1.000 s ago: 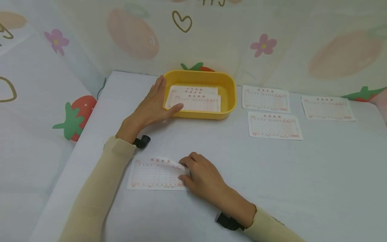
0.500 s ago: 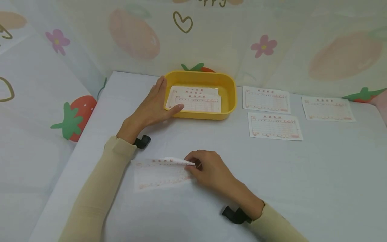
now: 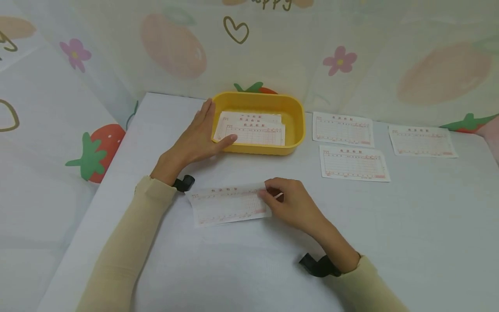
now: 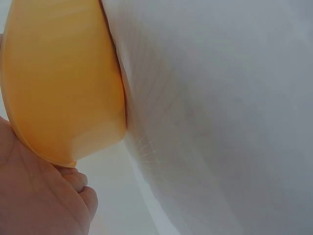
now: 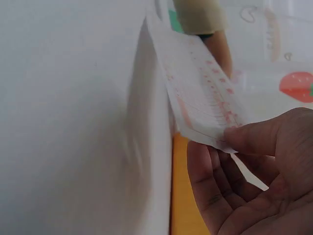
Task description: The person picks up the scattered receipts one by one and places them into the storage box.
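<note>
My right hand pinches a white receipt slip printed in red by its right end, between thumb and fingers. In the right wrist view the slip hangs slanted above the table, with a shadow beside it. My left hand rests against the left end of a yellow plastic basin, its fingers extended along the side and the thumb over the front rim. Several similar slips lie overlapping inside the basin. The left wrist view shows the palm against the basin's rim.
Right of the basin, three more slips lie flat on the white-covered table: one near the basin, one just in front of it, and one farther right. A curtain with fruit and flower prints hangs behind the table.
My right hand has lifted the receipt slip off the table and carried it away from me and to the right. My left hand has stayed at the basin.
</note>
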Demonstrator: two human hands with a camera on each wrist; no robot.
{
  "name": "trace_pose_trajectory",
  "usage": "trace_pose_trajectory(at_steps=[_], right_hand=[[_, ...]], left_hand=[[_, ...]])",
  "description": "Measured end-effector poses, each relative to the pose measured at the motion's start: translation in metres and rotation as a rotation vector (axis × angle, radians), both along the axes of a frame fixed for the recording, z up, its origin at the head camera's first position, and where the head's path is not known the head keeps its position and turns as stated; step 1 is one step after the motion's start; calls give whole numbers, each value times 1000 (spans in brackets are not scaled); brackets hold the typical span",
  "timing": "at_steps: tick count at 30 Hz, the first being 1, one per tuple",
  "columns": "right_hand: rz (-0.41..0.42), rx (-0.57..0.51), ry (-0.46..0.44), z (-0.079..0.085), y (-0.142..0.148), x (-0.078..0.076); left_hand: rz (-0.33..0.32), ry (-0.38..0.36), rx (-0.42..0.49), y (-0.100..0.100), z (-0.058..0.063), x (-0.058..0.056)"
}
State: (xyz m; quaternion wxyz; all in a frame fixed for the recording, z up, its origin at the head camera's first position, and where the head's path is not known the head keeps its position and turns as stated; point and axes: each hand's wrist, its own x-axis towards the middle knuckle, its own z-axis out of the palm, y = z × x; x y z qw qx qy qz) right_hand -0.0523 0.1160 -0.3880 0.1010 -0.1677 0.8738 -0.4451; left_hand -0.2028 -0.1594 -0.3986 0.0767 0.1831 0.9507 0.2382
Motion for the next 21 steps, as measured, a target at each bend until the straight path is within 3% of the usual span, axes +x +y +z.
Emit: trace_pose_trajectory(at_steps=[7,16,21], right_hand=[[-140,-22,-15,6,15,-11],[-316,-219,-176,14,44,-31],[-446,-255,-173,23,60,-41]], left_hand=[[3,-10,-2,-2,0,0],[7,-19,3,-4,-1,-1],[-2,-17,30,-1,-2,-2]])
